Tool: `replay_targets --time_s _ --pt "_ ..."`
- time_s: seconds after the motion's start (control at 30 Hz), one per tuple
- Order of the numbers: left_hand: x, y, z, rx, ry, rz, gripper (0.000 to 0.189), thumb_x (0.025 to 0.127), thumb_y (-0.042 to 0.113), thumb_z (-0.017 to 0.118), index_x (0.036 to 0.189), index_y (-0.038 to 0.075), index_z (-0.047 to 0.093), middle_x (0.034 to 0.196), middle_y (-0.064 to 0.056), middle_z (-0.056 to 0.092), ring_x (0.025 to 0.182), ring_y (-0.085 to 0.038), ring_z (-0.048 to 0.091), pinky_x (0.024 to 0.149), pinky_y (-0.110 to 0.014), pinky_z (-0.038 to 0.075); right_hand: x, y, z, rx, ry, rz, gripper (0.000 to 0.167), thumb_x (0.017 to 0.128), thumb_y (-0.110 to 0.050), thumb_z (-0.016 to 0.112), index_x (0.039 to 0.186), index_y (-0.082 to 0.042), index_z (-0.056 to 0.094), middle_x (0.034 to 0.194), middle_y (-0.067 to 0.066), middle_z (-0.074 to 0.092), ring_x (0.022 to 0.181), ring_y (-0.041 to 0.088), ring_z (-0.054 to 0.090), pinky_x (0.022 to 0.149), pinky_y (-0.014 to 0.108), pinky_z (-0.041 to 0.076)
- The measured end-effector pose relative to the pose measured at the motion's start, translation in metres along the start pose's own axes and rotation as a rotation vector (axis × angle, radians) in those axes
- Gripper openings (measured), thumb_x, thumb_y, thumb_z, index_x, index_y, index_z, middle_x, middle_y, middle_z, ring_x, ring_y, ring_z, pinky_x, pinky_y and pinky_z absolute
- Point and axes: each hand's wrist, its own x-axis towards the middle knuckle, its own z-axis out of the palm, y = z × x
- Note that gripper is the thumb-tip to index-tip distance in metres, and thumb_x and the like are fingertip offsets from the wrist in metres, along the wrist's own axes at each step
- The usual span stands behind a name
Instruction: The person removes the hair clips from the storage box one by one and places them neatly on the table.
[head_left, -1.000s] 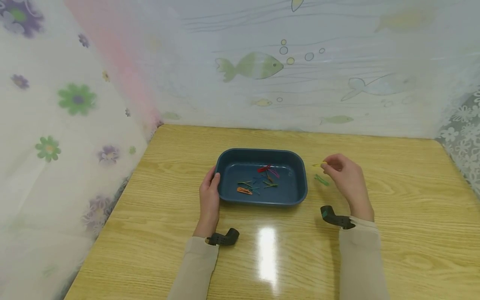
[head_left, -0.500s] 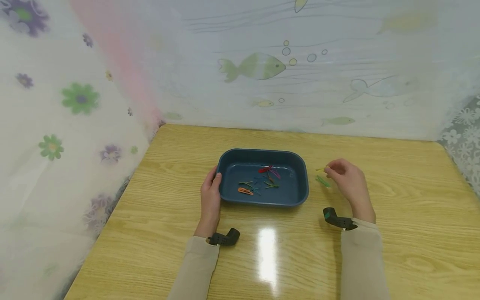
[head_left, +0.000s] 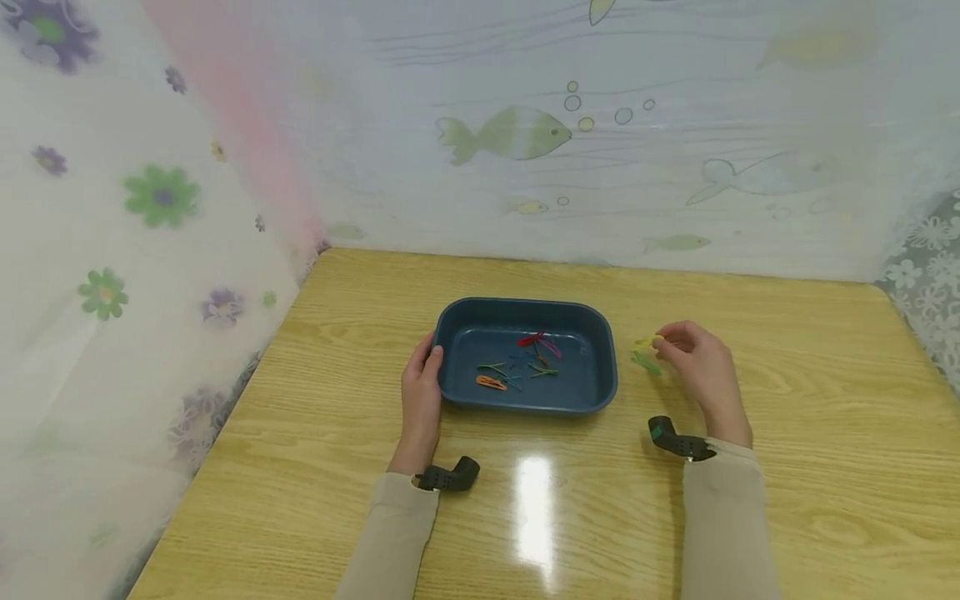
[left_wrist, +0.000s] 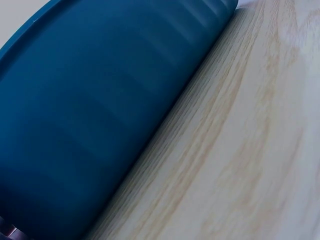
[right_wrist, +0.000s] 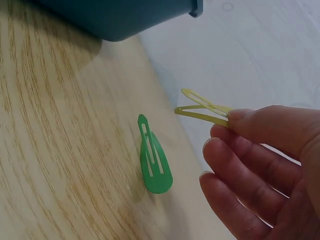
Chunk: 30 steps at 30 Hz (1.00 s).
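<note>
Holding the left end of the blue tray [head_left: 525, 312], the left hand [head_left: 422, 396] has its thumb at the rim and its fingers against the outer wall. How strongly these fingers are bent, I cannot tell: the left wrist view shows almost only this wall and the bench [head_left: 300, 467] beside it. The inside of the tray is visible only from the head, where several hair clips lie apart or crossed, among them an orange clip [head_left: 487, 382], then a red clip [head_left: 531, 339] and a pink clip [head_left: 552, 348]. Further right, a green clip [right_wrist: 158, 182] lies on the bench, near the tray. From the head it is a small shape; the right wrist view shows its slots and its narrow tongue. The right hand [head_left: 701, 362] pinches a yellow clip [right_wrist: 212, 119] between the thumb and a finger, the other fingers loosely bent below. From the head, the two clips seem nearly touching, but the right wrist view shows a clear gap, and also the yellow one's spread arms.
</note>
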Motion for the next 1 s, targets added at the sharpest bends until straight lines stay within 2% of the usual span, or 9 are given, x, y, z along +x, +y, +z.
replay_targets --time_s 0.23,0.4,0.63,1.0 --pt "0.002 -0.004 0.0 0.018 0.007 0.046 0.039 0.092 0.035 0.048 0.127 0.018 0.049 0.128 0.005 0.047 0.12 -0.007 0.038 0.1 -0.027 0.03 0.001 0.004 -0.002 0.006 -0.01 0.013 0.034 0.089 -0.036 0.052 0.105 -0.006 0.056 0.1 0.013 0.061 0.089 0.027 0.058 0.076 0.037 0.039" --pt "0.001 -0.004 0.0 0.016 0.0 0.042 0.039 0.092 0.034 0.048 0.127 0.018 0.049 0.128 0.005 0.046 0.12 -0.007 0.038 0.099 -0.027 0.031 0.0 0.009 -0.003 0.005 -0.03 0.042 0.035 0.089 -0.037 0.05 0.105 -0.006 0.055 0.102 0.013 0.061 0.093 0.028 0.057 0.075 0.035 0.038" --pt "-0.011 0.02 0.004 0.025 -0.008 0.007 0.037 0.095 0.022 0.044 0.13 0.009 0.046 0.131 -0.001 0.044 0.122 -0.01 0.037 0.099 -0.026 0.03 0.0 0.013 -0.004 0.0 -0.038 0.059 0.036 0.089 -0.037 0.05 0.105 -0.006 0.056 0.1 0.013 0.061 0.091 0.026 0.057 0.072 0.033 0.038" --pt "-0.011 0.02 0.005 0.036 -0.006 0.013 0.037 0.095 0.022 0.044 0.129 0.01 0.046 0.13 0.0 0.045 0.121 -0.009 0.037 0.099 -0.025 0.031 0.0 0.02 -0.004 -0.012 -0.044 0.063 0.035 0.09 -0.036 0.05 0.105 -0.005 0.056 0.099 0.013 0.062 0.089 0.025 0.054 0.073 0.034 0.037"
